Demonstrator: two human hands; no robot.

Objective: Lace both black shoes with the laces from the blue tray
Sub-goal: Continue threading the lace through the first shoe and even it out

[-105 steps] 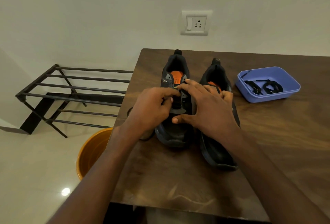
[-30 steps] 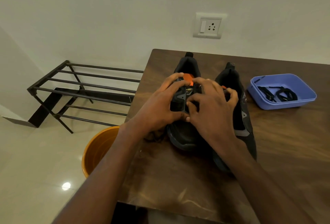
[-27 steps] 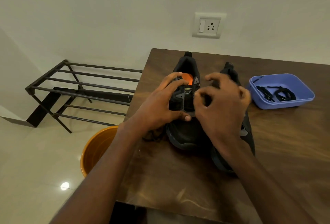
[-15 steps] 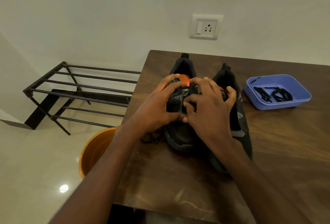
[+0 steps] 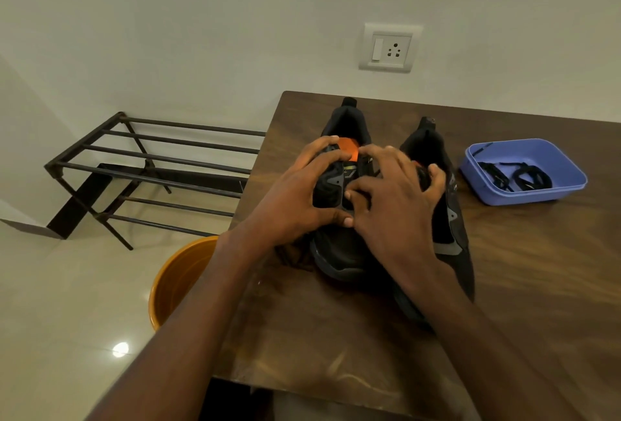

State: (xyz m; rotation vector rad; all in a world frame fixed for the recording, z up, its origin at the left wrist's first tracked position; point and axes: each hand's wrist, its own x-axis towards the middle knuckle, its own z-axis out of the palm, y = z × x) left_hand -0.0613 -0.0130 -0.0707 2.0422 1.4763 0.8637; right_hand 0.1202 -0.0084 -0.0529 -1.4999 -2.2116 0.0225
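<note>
While both hands work on it, the left black shoe point(image 5: 339, 252) sits on the brown table point(image 5: 524, 286), toe near and heel far. The left hand point(image 5: 295, 205) grips the shoe's left side, with curled fingers over the top and the thumb low on the front. The right hand point(image 5: 396, 215) lies over the shoe's right side, its fingers bent down onto the tongue part. Whether it pinches a lace there cannot be told. An orange patch point(image 5: 349, 151) shows inside the shoe, just past the fingertips. The right black shoe point(image 5: 450, 219) stands just beside the first one, partly under the right hand. A dark lace point(image 5: 292, 254) lies bunched on the table by the left wrist. Off to the right, the blue tray point(image 5: 564, 190) holds black laces point(image 5: 517, 177). An orange bucket point(image 5: 174, 283) sits on the floor at the table's left edge, near a black metal rack point(image 5: 148, 168)
</note>
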